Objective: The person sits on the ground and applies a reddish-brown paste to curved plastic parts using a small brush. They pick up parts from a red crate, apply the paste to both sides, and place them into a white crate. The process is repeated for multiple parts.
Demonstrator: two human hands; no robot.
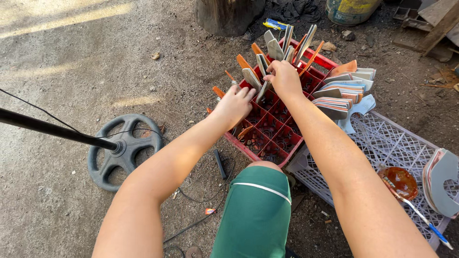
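Hands working together over a red bottle crate [282,138] standing on the dirt ground. Right hand [283,78] is pinching a flat grey-and-orange sole-shaped piece [262,90] between fingertips, fingers closed on it, and is seating it upright in a middle compartment. Left hand [234,102] is resting curled on the crate's near-left rim, touching the pieces there; whether it is gripping one, I cannot tell.

Far half of the crate is already holding upright pieces [282,48], one to a slot as far as shows. Near rows [267,129] are showing empty cells, so the filling is looking roughly half done by my estimate.

Stock is waiting just right of the crate: a fanned stack of flat pieces [346,91] lying on the end of an overturned white lattice crate [382,143], plus a few more pieces [442,181] at its near end beside an orange-brown bowl with a brush [400,184].

Weighted stand base [122,150] sitting well left on the ground.
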